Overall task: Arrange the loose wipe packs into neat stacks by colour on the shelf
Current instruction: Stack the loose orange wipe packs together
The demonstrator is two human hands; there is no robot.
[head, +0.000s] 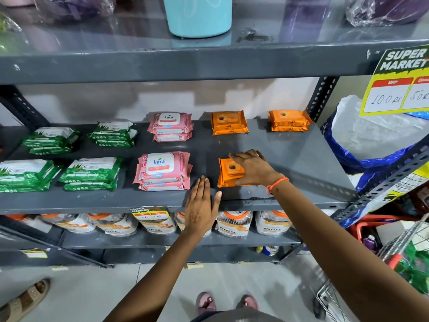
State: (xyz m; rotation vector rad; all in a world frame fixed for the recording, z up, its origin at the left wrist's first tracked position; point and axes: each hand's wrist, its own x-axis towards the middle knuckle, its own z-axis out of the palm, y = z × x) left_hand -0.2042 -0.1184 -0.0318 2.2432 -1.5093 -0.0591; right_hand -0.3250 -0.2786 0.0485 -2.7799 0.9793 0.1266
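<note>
On the grey shelf [290, 163] wipe packs lie in short stacks by colour. Green stacks [90, 174] fill the left side, front and back. Two pink stacks sit in the middle, one at the front [162, 170] and one at the back [170, 126]. Orange stacks stand at the back [228, 123] and back right [289, 120]. At the front an orange stack [228, 171] lies under my right hand [254, 168], whose fingers wrap over its right side and top. My left hand [202, 203] rests flat and open on the shelf's front edge, just left of that stack.
A blue tumbler [197, 15] stands on the shelf above. Jars [234, 223] line the shelf below. A yellow price sign [399, 82] hangs at the right, beside a blue and white sack [362, 140]. A wire trolley [394, 252] stands at lower right. Another person's sandalled foot [23, 298] is at lower left.
</note>
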